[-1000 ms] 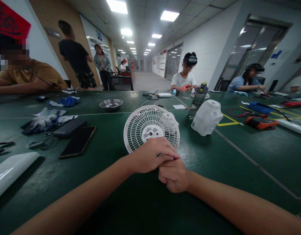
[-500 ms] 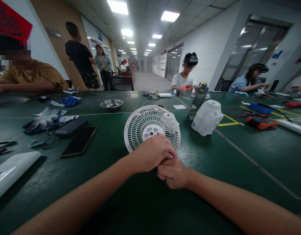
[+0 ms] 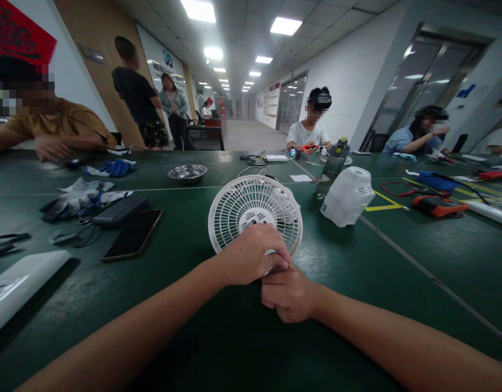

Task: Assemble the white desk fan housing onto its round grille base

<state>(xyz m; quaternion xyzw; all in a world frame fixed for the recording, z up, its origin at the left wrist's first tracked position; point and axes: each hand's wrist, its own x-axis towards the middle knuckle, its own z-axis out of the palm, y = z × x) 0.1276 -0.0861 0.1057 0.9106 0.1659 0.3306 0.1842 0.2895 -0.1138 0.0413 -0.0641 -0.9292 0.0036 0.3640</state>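
A round white fan grille [image 3: 224,209] stands tilted on the green table in front of me, its slotted hub facing me. My left hand [image 3: 257,256] lies across its near lower part, thumb and fingers closed on the rim; a bit of white shows between them. Just below and to the right, my right hand [image 3: 289,293] is curled, thumb and forefinger pinched against the left fingertips. Whatever sits in that pinch is hidden. Behind the grille, part of a clear plastic piece [image 3: 284,202] shows. To the right stands a white plastic housing [image 3: 346,197].
A dark bottle [image 3: 331,170] stands behind the housing. Leftward lie a phone [image 3: 132,235], a dark case [image 3: 120,211], gloves [image 3: 79,198] and a white panel [image 3: 24,286]. A metal bowl [image 3: 187,173] sits farther back; an orange multimeter [image 3: 438,206] lies right. Several people are around.
The left fingers have lifted and parted slightly, showing white between them. My right hand has shifted a little down, still at the left fingertips. The grille stays in place.
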